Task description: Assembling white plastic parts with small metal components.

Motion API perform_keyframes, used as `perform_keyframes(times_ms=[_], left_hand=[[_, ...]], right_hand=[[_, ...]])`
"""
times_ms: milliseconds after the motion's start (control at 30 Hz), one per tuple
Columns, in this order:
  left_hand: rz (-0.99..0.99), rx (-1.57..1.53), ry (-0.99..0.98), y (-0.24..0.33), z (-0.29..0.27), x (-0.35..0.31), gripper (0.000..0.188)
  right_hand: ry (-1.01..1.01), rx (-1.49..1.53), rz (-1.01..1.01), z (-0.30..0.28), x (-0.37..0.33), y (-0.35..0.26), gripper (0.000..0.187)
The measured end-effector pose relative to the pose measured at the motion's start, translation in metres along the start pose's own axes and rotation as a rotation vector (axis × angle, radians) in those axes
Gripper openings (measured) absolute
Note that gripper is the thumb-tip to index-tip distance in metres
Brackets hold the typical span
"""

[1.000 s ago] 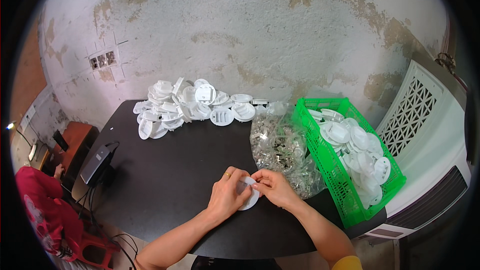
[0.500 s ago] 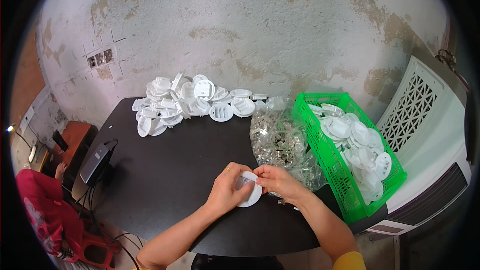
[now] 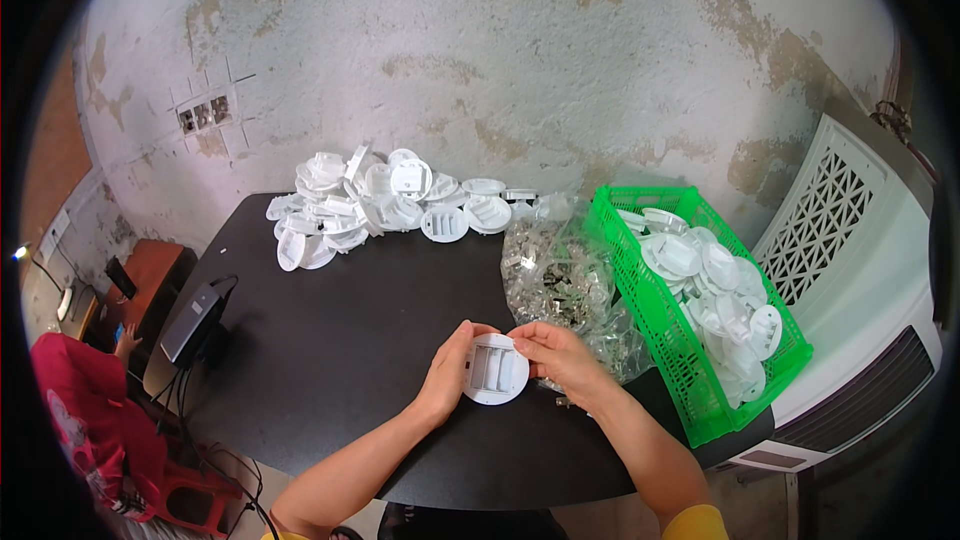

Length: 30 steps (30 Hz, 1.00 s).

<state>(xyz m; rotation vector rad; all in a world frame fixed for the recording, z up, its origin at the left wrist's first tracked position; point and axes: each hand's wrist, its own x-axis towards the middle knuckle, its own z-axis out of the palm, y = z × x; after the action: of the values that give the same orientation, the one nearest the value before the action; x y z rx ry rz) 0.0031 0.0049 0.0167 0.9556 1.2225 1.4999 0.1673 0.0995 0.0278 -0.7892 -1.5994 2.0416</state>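
Note:
A round white plastic housing (image 3: 497, 372) with long slots in its face is held above the near edge of the dark table (image 3: 330, 370). My left hand (image 3: 447, 372) grips its left rim. On the other side my right hand (image 3: 562, 356) pinches the upper right rim, thumb on the face. Whatever lies behind the housing is hidden by it and my fingers. Just beyond my right hand rests a clear plastic bag (image 3: 550, 265) of small shiny metal pieces. A loose metal piece (image 3: 563, 402) lies below my right wrist.
Similar white housings (image 3: 395, 212) are heaped against the wall. A green basket (image 3: 668, 340) at the right holds more. At the left stands a dark device (image 3: 193, 325) with cables. A person in red (image 3: 95, 410) sits farther left; a white air cooler (image 3: 850, 340) stands far right.
The housing has turned its slotted face up, and my left thumb has come off that face to the rim. My right hand stays at the housing's right side.

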Motion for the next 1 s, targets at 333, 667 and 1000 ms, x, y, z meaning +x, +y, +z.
perform_keyframes(times_ms=[333, 667, 1000], left_hand=[[0.139, 0.197, -0.075, -0.002, 0.001, -0.002, 0.032], [0.093, 0.013, -0.068, 0.003, -0.004, 0.005, 0.038], [0.347, 0.419, 0.022, -0.005, -0.016, 0.014, 0.043]], right_hand=[[-0.163, -0.184, -0.012, -0.007, -0.009, -0.012, 0.032], [0.457, 0.645, -0.798, -0.094, -0.022, -0.049, 0.026], [0.424, 0.757, -0.854, -0.089, -0.028, -0.051, 0.039]])
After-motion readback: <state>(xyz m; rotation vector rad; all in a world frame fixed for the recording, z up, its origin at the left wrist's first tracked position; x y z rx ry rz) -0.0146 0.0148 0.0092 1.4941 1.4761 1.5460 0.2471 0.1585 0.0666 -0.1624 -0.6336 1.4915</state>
